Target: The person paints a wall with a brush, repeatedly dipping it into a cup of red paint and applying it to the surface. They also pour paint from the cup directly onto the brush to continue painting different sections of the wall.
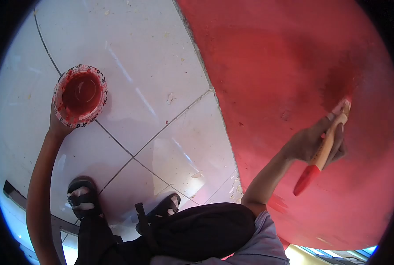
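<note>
My left hand [58,126] holds up a small round cup of red paint [80,95] from below, its white rim smeared with red. My right hand [315,142] grips a paintbrush [327,143] with a wooden shaft and a red handle end. The brush's bristles press against the red wall [285,57] at the upper right, where the paint looks darker and wet.
White floor tiles [153,75] with dark grout lines lie under me, dotted with small chips and specks. My two feet in black sandals [83,196] stand on the tiles at the bottom. The red wall meets the floor along a curved line.
</note>
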The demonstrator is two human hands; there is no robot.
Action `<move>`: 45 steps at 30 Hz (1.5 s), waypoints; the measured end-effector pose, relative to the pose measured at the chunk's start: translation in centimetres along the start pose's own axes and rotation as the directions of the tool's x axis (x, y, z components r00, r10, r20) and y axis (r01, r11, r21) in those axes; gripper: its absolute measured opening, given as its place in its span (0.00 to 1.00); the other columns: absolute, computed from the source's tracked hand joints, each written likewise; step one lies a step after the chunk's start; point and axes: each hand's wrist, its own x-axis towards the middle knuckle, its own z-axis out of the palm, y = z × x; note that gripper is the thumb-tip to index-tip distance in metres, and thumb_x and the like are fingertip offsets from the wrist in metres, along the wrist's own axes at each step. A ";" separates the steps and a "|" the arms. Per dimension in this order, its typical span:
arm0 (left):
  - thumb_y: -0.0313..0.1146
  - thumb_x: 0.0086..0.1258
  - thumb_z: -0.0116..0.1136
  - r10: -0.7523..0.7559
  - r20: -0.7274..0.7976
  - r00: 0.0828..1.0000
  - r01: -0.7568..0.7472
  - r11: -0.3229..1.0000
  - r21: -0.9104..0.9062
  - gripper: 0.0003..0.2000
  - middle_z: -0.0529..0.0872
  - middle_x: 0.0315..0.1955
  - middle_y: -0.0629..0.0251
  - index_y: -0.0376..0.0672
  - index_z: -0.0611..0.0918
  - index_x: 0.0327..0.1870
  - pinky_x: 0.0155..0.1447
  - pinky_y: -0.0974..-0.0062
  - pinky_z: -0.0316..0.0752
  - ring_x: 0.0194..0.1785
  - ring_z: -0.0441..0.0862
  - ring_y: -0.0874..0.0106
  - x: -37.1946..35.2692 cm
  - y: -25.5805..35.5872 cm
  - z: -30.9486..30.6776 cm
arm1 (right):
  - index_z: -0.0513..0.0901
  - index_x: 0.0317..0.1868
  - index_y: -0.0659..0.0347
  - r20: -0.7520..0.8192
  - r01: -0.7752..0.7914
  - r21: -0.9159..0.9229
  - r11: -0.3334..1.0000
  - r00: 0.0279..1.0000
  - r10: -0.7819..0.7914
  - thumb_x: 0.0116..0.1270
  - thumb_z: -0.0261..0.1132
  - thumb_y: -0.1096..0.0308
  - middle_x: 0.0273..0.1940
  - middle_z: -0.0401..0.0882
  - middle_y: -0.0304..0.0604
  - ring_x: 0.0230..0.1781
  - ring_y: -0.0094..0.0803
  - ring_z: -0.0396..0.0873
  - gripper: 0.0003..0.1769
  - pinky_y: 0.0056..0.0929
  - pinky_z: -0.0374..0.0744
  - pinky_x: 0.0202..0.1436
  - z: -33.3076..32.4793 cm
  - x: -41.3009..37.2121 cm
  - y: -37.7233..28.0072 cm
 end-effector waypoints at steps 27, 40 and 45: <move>0.38 0.46 0.76 0.051 -0.064 0.997 -0.046 0.996 0.079 0.37 0.76 0.59 0.56 0.40 0.74 0.61 0.66 0.66 0.70 0.63 0.74 0.60 1.1 3.4 0.5 | 0.89 0.43 0.41 0.432 -0.141 0.568 0.811 0.890 -0.148 0.46 0.71 0.76 0.31 0.75 0.32 0.29 0.30 0.71 0.23 0.28 0.71 0.24 9.9 -7.7 -13.9; 0.37 0.45 0.76 0.035 -0.055 0.998 -0.029 0.995 0.098 0.33 0.78 0.56 0.55 0.40 0.79 0.56 0.65 0.64 0.70 0.62 0.74 0.57 2.1 4.7 0.6 | 0.87 0.49 0.57 0.306 -0.091 0.524 0.847 0.948 -0.087 0.60 0.68 0.78 0.32 0.80 0.39 0.31 0.30 0.78 0.16 0.30 0.77 0.33 9.7 3.0 -6.6; 0.36 0.45 0.75 0.086 -0.046 0.995 -0.076 0.981 0.180 0.31 0.80 0.53 0.57 0.41 0.79 0.54 0.64 0.63 0.70 0.61 0.74 0.56 2.5 5.6 0.6 | 0.86 0.46 0.65 0.205 -0.169 0.267 0.949 0.972 0.115 0.67 0.63 0.78 0.44 0.85 0.40 0.41 0.30 0.84 0.09 0.26 0.83 0.42 5.3 10.3 -3.7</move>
